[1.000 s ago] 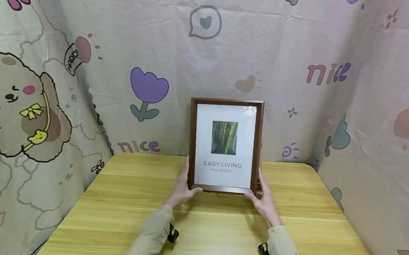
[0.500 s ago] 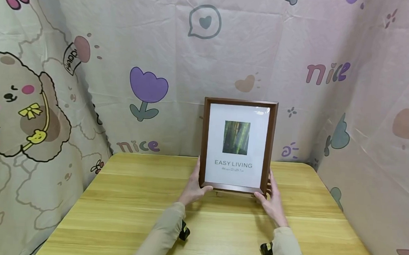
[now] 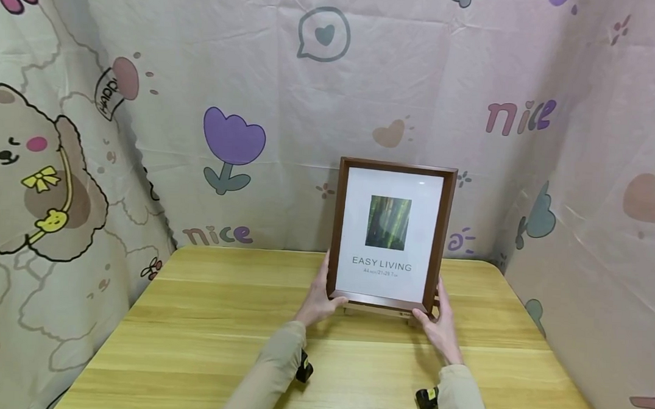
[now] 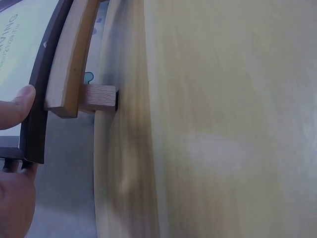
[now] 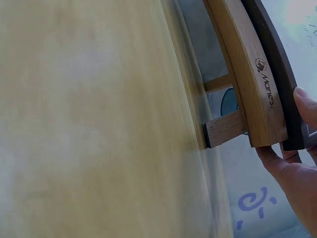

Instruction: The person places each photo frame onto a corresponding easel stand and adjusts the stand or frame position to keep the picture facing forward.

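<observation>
We held the brown rectangular picture frame (image 3: pixel 389 231) at its lower corners, left grip (image 3: pixel 318 298) and right grip (image 3: pixel 440 328) closed around the edges. It was near-upright, just above the pale wooden ledge (image 5: pixel 258 74) and over the yellow wood-grain counter (image 3: pixel 218 322).

In the head view, the picture frame (image 3: pixel 390 231) is placed just right of centre, held between the left hand (image 3: pixel 319 299) at its lower left corner and the right hand (image 3: pixel 441 331) at its lower right. Directly below its bottom edge, a stand (image 5: pixel 260 79) is seen, carried by the surface (image 3: pixel 217 334) across the lower part. Behind, the upper part is filled by a cloth backdrop (image 3: pixel 309 112).
</observation>
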A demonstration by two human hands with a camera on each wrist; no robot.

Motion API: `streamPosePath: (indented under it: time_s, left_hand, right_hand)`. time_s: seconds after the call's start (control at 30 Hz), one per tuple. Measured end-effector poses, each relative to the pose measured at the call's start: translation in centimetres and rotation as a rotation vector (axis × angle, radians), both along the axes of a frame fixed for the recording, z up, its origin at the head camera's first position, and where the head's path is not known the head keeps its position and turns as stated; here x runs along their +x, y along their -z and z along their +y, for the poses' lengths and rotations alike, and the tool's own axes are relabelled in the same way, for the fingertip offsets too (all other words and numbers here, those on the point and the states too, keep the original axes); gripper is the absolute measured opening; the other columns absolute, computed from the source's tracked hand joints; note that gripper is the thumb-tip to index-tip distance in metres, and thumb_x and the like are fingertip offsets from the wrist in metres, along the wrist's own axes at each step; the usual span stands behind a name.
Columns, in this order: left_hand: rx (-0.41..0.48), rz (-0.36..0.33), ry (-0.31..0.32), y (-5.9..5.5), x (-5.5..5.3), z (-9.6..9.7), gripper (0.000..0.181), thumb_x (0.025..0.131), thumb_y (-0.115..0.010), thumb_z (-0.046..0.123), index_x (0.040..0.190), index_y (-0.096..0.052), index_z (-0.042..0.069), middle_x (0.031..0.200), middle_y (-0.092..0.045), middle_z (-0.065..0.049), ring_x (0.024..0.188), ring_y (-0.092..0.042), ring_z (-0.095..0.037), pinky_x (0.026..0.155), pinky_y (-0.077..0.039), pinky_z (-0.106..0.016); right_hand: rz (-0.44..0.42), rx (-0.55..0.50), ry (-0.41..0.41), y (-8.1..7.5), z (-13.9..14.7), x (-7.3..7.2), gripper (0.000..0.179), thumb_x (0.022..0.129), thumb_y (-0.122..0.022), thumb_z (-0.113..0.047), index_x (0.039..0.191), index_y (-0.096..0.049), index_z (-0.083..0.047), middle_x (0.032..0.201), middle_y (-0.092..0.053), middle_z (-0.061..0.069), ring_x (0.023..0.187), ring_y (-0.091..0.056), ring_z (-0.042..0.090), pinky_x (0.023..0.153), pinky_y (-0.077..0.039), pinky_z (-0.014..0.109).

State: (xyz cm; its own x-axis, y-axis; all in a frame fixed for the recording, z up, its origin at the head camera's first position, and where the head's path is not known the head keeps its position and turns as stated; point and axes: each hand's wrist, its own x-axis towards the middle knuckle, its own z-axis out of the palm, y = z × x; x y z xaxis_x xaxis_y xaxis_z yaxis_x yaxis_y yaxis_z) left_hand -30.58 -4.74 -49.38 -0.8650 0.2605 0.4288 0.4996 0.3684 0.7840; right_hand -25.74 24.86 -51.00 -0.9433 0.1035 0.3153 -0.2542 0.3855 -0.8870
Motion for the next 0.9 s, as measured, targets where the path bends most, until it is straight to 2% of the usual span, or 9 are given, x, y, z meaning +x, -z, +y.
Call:
streamPosePath:
  time_s: [0.13,0.3,0.43,0.53,0.67,0.9]
  left_hand:
    - [0.002,-0.044,-0.004,0.1,0.0,0.2,0.118,0.082,-0.08,-0.001,0.163,0.004,0.016,0.171,-0.009,-0.011,0.151,-0.028,-0.043,0.123,-0.03,-0.055]
    - [0.038,-0.063,-0.006,0.2,-0.1,0.2,0.116,0.082,-0.08,-0.001,0.163,0.002,0.012,0.17,-0.012,-0.017,0.148,-0.032,-0.045,0.118,-0.037,-0.059]
    - [0.044,-0.064,-0.015,0.4,-0.2,0.3,0.112,0.081,-0.081,0.001,0.162,-0.003,0.007,0.166,-0.022,-0.022,0.146,-0.037,-0.043,0.117,-0.039,-0.057]
    - [0.041,-0.061,-0.021,0.7,-0.3,0.3,0.109,0.081,-0.081,0.002,0.161,-0.008,0.003,0.16,-0.034,-0.025,0.141,-0.043,-0.042,0.116,-0.041,-0.056]
    - [0.078,-0.083,-0.018,1.0,-0.5,0.4,0.107,0.08,-0.082,0.002,0.16,-0.012,0.0,0.15,-0.046,-0.026,0.131,-0.052,-0.041,0.111,-0.046,-0.054]
    - [0.135,-0.14,-0.016,1.4,-1.0,0.6,0.103,0.08,-0.082,0.001,0.159,-0.016,0.0,0.146,-0.051,-0.025,0.127,-0.057,-0.039,0.109,-0.049,-0.051]
  right_hand:
    - [0.005,-0.006,-0.013,0.0,0.1,-0.1,0.1,0.09,-0.066,0.01,0.164,-0.005,-0.019,0.143,-0.04,0.026,0.115,-0.046,0.031,0.09,-0.058,0.028]
    - [0.002,0.001,-0.018,0.0,0.2,-0.1,0.099,0.09,-0.067,0.007,0.164,-0.005,-0.016,0.145,-0.039,0.027,0.117,-0.049,0.036,0.086,-0.053,0.016]
    - [-0.023,-0.001,-0.006,0.1,0.2,-0.2,0.098,0.09,-0.067,0.005,0.164,-0.005,-0.015,0.145,-0.038,0.025,0.117,-0.049,0.034,0.085,-0.049,0.009]
    - [-0.051,-0.006,0.005,0.1,0.2,-0.2,0.097,0.091,-0.067,0.004,0.164,-0.006,-0.015,0.146,-0.036,0.024,0.119,-0.048,0.031,0.088,-0.048,0.008]
    - [-0.072,-0.025,0.012,0.2,0.2,-0.3,0.094,0.092,-0.066,0.004,0.163,-0.008,-0.014,0.148,-0.034,0.024,0.123,-0.047,0.032,0.091,-0.048,0.008]
    - [-0.031,-0.017,0.04,0.5,0.1,-0.5,0.086,0.091,-0.065,0.008,0.161,-0.018,-0.004,0.142,-0.037,0.026,0.119,-0.049,0.035,0.087,-0.048,0.007]
